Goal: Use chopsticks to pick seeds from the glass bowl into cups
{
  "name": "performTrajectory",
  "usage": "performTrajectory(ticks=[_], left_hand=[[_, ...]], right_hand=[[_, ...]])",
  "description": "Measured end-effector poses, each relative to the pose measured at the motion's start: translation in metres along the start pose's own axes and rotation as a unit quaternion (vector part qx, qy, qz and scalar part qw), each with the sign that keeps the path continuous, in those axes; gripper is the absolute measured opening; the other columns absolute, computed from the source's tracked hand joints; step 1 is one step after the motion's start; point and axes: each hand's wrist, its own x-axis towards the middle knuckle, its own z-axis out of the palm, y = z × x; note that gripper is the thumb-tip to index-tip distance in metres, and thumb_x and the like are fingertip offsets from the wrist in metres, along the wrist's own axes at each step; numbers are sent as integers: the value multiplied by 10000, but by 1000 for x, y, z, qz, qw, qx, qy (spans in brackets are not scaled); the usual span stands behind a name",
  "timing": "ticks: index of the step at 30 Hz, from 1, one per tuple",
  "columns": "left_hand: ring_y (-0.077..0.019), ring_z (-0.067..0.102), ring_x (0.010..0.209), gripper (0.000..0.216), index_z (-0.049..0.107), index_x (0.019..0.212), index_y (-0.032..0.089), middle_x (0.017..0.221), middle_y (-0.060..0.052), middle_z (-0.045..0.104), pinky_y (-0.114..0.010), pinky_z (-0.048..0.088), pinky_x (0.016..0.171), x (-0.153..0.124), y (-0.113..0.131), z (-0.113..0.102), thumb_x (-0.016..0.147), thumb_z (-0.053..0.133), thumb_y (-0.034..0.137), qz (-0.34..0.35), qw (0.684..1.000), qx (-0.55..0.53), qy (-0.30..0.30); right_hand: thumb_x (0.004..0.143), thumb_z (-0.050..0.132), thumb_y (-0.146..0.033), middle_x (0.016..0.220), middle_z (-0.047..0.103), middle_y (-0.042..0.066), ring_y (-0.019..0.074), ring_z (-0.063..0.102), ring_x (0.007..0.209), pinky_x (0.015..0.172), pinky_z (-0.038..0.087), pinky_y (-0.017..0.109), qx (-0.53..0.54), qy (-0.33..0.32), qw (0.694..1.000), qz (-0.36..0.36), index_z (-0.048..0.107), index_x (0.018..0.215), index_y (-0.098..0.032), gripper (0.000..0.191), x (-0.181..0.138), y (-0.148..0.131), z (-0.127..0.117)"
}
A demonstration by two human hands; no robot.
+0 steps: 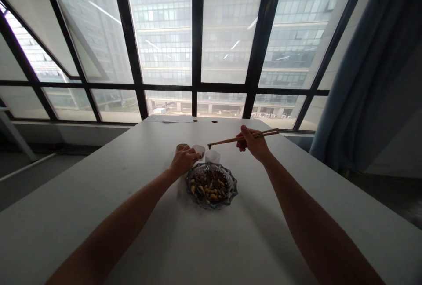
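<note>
My right hand (253, 143) holds a pair of wooden chopsticks (231, 140) pointing left. A small dark piece (209, 147) is pinched at their tips, above a small white cup (212, 157). My left hand (183, 161) has its fingers closed at a small clear cup (198, 149), with something brownish at its near side. Just behind that hand sits a round container (182, 147) with a brown rim, partly hidden. Nearest me stands a scalloped glass bowl (233, 187), filled with mixed yellowish and dark dried pieces (210, 186).
All of this stands on a long white table (211, 245). Papers (171, 118) lie at its far end, beside two dark round holes. Beyond are large black-framed windows; a blue curtain (349, 78) hangs at the right and a white metal frame (20, 137) stands at the left.
</note>
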Motion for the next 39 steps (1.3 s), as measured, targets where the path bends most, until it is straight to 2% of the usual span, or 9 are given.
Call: performTrajectory(ticks=[5, 10, 16, 20, 24, 28, 32, 36, 39], left_hand=[[-245, 618, 1015, 136, 786, 931, 254, 991, -54, 746, -431, 411, 944, 2, -1, 0, 900, 653, 261, -19, 1000, -13, -11], [-276, 628, 1062, 168, 752, 1008, 213, 1061, -84, 725, -452, 427, 976, 9, 4, -3, 855, 685, 230, -56, 998, 4, -14], [-258, 660, 965, 132, 728, 967, 213, 869, -45, 749, -429, 437, 950, 14, 10, -10, 855, 658, 220, -86, 995, -21, -42], [-253, 666, 987, 203, 739, 1021, 231, 931, -50, 773, -438, 419, 985, 14, 7, -13, 923, 564, 265, -86, 995, -30, -40], [-237, 656, 1003, 362, 728, 1124, 254, 1032, -59, 767, -427, 425, 973, 17, 10, -14, 1014, 397, 347, -81, 995, -54, -31], [-240, 632, 1042, 475, 689, 1220, 286, 1105, -61, 742, -435, 420, 952, 20, 23, -15, 1052, 258, 395, -28, 992, -85, -84], [-243, 650, 960, 478, 727, 1030, 228, 930, -80, 747, -446, 421, 932, 20, 36, -12, 1053, 273, 373, 7, 988, -82, -131], [-227, 658, 858, 489, 694, 823, 193, 819, -95, 723, -415, 442, 877, 20, 38, -7, 1052, 286, 335, 26, 991, -81, -107], [-227, 660, 832, 458, 672, 769, 188, 775, -91, 705, -405, 450, 857, 20, 39, -8, 1042, 327, 312, 30, 992, -75, -100]], right_hand=[[709, 695, -776, 469, 632, 53, 124, 534, 332, 327, 428, 235, -13, 0, 1000, -1, 659, 638, -150, 632, 2, 5, -3], [706, 684, -789, 468, 636, 55, 125, 530, 323, 319, 419, 234, -18, -2, 1000, 0, 654, 638, -154, 639, 4, 9, -7], [703, 684, -790, 466, 636, 55, 128, 532, 322, 315, 414, 236, -10, 3, 1000, 5, 651, 639, -157, 638, 7, 15, -11], [705, 695, -780, 464, 633, 54, 128, 536, 324, 311, 411, 234, -6, 6, 1000, 9, 653, 637, -154, 632, 7, 17, -12], [684, 699, -794, 460, 628, 48, 124, 535, 321, 308, 409, 228, -7, 13, 1000, 11, 655, 633, -149, 649, 7, 17, -13], [675, 696, -803, 456, 629, 50, 121, 527, 315, 307, 407, 227, -12, 20, 1000, 14, 654, 630, -148, 658, 7, 17, -14], [689, 697, -791, 461, 630, 49, 125, 530, 320, 314, 414, 233, -18, 21, 1000, 7, 656, 633, -152, 642, 7, 18, -15], [702, 680, -794, 466, 631, 53, 125, 527, 324, 321, 422, 238, -26, 20, 999, 6, 649, 633, -158, 640, 6, 18, -16], [703, 673, -800, 471, 632, 54, 124, 529, 328, 326, 429, 241, -30, 18, 999, 7, 648, 635, -158, 647, 6, 16, -16]])
